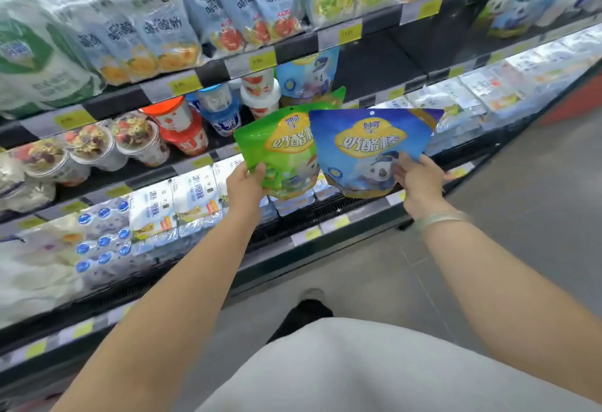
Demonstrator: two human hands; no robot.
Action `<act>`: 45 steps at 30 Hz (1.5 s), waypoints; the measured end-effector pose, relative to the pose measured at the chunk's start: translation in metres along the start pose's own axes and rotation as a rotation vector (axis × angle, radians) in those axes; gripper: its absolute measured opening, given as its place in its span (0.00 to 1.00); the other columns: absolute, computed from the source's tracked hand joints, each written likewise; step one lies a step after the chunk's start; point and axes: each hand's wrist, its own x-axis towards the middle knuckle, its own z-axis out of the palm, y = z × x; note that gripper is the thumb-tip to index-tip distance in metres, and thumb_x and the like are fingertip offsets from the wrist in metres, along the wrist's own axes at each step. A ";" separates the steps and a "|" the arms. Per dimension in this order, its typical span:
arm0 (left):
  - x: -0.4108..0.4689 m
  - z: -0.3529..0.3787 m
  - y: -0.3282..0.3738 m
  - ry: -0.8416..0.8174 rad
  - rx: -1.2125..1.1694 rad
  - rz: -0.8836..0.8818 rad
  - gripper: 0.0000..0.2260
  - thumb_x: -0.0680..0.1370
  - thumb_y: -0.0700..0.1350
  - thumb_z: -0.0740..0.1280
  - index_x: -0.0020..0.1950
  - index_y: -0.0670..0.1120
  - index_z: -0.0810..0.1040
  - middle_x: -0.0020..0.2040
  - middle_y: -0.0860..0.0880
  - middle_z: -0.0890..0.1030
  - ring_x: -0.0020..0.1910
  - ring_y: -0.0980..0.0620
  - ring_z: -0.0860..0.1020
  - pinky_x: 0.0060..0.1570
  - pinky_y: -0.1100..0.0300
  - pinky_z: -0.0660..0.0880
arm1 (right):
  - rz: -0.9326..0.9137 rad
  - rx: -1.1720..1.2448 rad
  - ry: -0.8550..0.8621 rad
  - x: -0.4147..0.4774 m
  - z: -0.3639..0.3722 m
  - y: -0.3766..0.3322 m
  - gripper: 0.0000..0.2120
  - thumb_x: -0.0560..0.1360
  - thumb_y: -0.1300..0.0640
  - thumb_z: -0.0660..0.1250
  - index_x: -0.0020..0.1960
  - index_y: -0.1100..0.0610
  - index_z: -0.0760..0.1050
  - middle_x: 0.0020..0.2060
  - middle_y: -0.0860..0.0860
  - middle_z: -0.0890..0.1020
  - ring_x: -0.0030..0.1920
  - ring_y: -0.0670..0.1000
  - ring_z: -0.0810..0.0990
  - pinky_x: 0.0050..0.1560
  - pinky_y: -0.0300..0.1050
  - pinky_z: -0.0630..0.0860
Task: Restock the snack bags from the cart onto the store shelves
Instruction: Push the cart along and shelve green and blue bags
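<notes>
Left hand (pixel 245 180): fingers pinching glossy green plastic snack bag (pixel 280 150) at its lower corner.
Right hand (pixel 418 180): fingers pinching glossy blue plastic snack bag (pixel 368 147), overlapping green bag, before shelf edge (pixel 325 225).

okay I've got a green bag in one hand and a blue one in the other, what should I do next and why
Probably lift the blue cartoon snack pouch in your right hand up to the matching blue pouch on the middle shelf; dark open space shows beside it. The left hand can keep the green snack pouch meanwhile.
</notes>
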 end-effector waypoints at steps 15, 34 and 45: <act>0.027 0.180 -0.023 0.184 0.005 -0.117 0.05 0.80 0.41 0.62 0.47 0.45 0.77 0.45 0.47 0.79 0.48 0.46 0.78 0.55 0.44 0.77 | 0.101 -0.070 -0.079 0.178 -0.062 -0.058 0.07 0.77 0.62 0.63 0.42 0.55 0.77 0.42 0.54 0.81 0.42 0.52 0.80 0.49 0.44 0.79; 0.110 0.223 0.015 0.241 -0.116 0.059 0.03 0.80 0.39 0.61 0.48 0.43 0.73 0.40 0.51 0.77 0.40 0.54 0.77 0.42 0.60 0.77 | 0.129 -0.087 -0.307 0.249 -0.019 -0.063 0.10 0.79 0.64 0.61 0.41 0.55 0.75 0.39 0.51 0.79 0.36 0.46 0.79 0.33 0.33 0.76; 0.167 0.181 0.013 0.450 -0.310 0.119 0.05 0.80 0.39 0.62 0.48 0.47 0.74 0.41 0.55 0.78 0.39 0.59 0.78 0.44 0.57 0.79 | 0.189 0.041 -0.372 0.266 0.059 -0.046 0.07 0.78 0.65 0.61 0.43 0.58 0.74 0.39 0.53 0.79 0.35 0.47 0.78 0.34 0.35 0.78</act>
